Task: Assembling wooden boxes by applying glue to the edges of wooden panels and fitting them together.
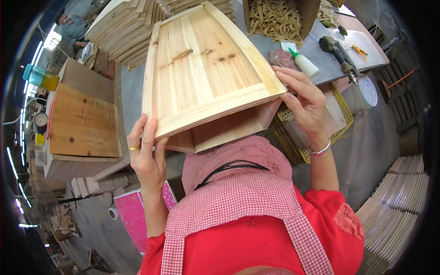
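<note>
A pale, knotty wooden box [206, 68] is between my hands, its recessed panel and raised rim facing up. Its near end is open, and the hollow inside shows below the rim. My left hand [149, 158] grips the near left corner, fingers over the edge. At the near right corner, my right hand [305, 101] has its fingertips on the rim and the thumb just below. The box's near end lies close against my checked apron [238, 197]; its far end reaches over the grey worktable [321, 68].
Stacked wooden panels [123, 39] stand far left, beside another wooden box [82, 121]. A carton of tan strips [277, 20], a white bottle with green nozzle [306, 65] and a power tool [338, 52] sit at far right. Below is a yellow crate [343, 121]; thin boards [394, 206] lie lower right.
</note>
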